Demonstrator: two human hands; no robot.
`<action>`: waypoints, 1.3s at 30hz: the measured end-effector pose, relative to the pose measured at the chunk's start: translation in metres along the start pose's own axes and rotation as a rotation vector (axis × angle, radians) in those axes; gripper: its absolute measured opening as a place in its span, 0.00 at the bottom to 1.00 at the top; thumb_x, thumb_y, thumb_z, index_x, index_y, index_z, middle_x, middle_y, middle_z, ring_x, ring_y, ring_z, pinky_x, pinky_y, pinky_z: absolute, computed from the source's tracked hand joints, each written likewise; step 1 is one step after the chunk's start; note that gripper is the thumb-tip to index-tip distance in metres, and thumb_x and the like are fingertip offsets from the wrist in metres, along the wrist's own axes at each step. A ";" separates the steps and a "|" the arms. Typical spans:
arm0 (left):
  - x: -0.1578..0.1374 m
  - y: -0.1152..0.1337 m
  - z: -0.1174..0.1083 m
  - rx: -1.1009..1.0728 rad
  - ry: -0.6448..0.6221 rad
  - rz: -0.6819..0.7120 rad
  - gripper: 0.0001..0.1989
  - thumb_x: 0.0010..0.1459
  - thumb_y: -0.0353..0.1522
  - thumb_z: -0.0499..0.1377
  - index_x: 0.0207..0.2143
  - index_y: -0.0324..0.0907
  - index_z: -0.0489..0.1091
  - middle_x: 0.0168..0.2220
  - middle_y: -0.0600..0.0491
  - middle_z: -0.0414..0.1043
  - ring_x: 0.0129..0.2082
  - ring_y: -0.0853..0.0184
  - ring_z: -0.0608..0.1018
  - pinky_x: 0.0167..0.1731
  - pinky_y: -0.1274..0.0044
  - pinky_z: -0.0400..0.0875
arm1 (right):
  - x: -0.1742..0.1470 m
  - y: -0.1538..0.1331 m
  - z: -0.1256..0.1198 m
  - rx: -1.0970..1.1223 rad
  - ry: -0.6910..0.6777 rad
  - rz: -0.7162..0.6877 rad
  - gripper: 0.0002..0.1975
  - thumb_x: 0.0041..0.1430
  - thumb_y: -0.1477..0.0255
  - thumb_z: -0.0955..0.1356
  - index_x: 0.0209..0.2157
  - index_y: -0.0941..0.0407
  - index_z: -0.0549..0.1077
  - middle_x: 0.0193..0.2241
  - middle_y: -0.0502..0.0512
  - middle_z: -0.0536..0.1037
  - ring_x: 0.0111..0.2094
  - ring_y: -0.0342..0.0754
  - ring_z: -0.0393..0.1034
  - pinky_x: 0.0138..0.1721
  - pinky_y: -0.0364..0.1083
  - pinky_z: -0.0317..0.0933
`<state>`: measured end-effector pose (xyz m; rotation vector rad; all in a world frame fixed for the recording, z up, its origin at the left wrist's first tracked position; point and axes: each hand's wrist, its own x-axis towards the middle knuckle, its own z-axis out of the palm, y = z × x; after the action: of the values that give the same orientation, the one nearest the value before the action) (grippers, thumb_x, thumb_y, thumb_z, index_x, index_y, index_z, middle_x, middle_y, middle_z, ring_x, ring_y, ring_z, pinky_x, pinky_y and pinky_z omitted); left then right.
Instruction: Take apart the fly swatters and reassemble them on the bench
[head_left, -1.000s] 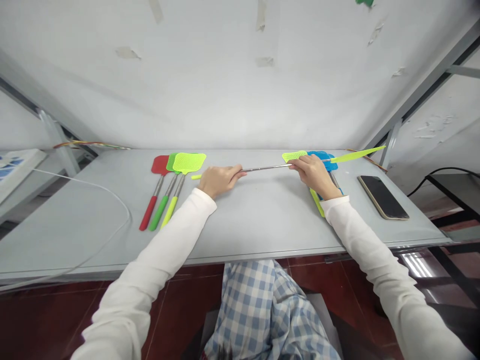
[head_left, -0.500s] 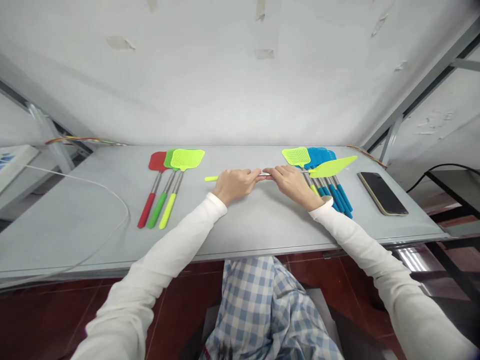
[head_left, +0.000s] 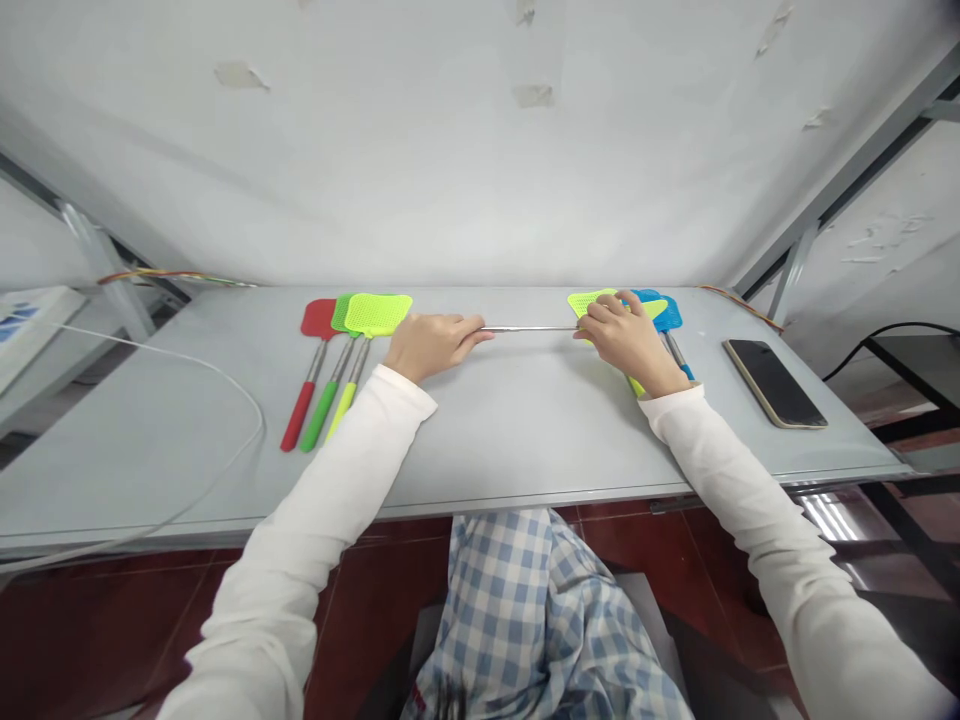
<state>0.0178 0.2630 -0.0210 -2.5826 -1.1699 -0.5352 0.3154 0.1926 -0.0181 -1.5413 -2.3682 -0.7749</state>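
Observation:
Between my hands a yellow-green fly swatter (head_left: 529, 328) is held sideways, its thin metal rod showing across the gap. My left hand (head_left: 433, 345) is closed round the handle end, which it hides. At the other end my right hand (head_left: 630, 340) grips near the swatter's head, part of which shows behind the fingers. Under and behind my right hand lie another yellow-green swatter (head_left: 589, 300) and several blue swatters (head_left: 666, 312), partly covered. Left of my left hand lie a red swatter (head_left: 319, 318), a green swatter (head_left: 321, 415) and a yellow-green swatter (head_left: 377, 314).
All this is on a grey table (head_left: 495, 440) against a white wall. A phone (head_left: 776, 383) lies at the right. A white cable (head_left: 225, 375) curves over the left side, and thin coloured wires (head_left: 172, 274) run along the back left corner.
My hands have moved apart, the left one leftward and the right one rightward. A longer stretch of the swatter's metal rod now shows between them.

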 end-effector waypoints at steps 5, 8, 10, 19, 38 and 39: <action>-0.001 0.025 0.003 -0.025 -0.020 0.019 0.24 0.65 0.48 0.43 0.37 0.46 0.74 0.28 0.48 0.78 0.24 0.64 0.75 0.24 0.75 0.53 | 0.003 -0.013 -0.004 -0.021 -0.035 -0.052 0.14 0.67 0.71 0.59 0.32 0.56 0.74 0.30 0.59 0.73 0.38 0.53 0.61 0.40 0.51 0.50; -0.003 0.047 0.002 -0.053 -0.068 0.085 0.24 0.66 0.47 0.43 0.39 0.46 0.74 0.29 0.49 0.78 0.24 0.64 0.76 0.23 0.75 0.54 | 0.006 -0.038 -0.008 -0.050 -0.009 -0.154 0.17 0.68 0.71 0.56 0.33 0.57 0.74 0.30 0.58 0.73 0.37 0.52 0.60 0.37 0.50 0.48; -0.005 0.054 0.002 -0.079 -0.091 0.128 0.24 0.66 0.46 0.42 0.40 0.46 0.74 0.29 0.49 0.79 0.24 0.64 0.76 0.22 0.75 0.53 | 0.007 -0.053 -0.010 -0.047 0.009 -0.215 0.17 0.69 0.73 0.56 0.33 0.57 0.73 0.30 0.58 0.73 0.36 0.51 0.60 0.36 0.49 0.48; -0.001 0.046 0.006 -0.114 -0.043 0.103 0.26 0.65 0.49 0.42 0.37 0.45 0.74 0.30 0.48 0.79 0.25 0.64 0.77 0.23 0.76 0.52 | 0.002 -0.048 -0.011 0.050 0.016 -0.127 0.14 0.68 0.66 0.58 0.42 0.56 0.73 0.40 0.61 0.75 0.46 0.54 0.64 0.48 0.53 0.52; -0.001 0.056 0.008 -0.090 -0.025 0.015 0.27 0.66 0.49 0.40 0.44 0.48 0.74 0.29 0.47 0.74 0.26 0.64 0.75 0.24 0.74 0.52 | 0.003 -0.060 -0.007 0.079 0.079 0.043 0.12 0.67 0.73 0.59 0.42 0.53 0.73 0.41 0.57 0.78 0.58 0.57 0.61 0.59 0.60 0.48; -0.001 0.057 0.007 -0.091 -0.033 0.007 0.27 0.65 0.49 0.40 0.42 0.48 0.74 0.29 0.47 0.75 0.26 0.64 0.75 0.24 0.75 0.52 | 0.004 -0.060 -0.007 0.094 0.083 0.056 0.12 0.66 0.73 0.60 0.42 0.53 0.74 0.41 0.57 0.78 0.58 0.57 0.61 0.59 0.61 0.48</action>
<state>0.0626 0.2282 -0.0320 -2.6804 -1.1732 -0.5581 0.2590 0.1734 -0.0287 -1.5014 -2.2585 -0.6907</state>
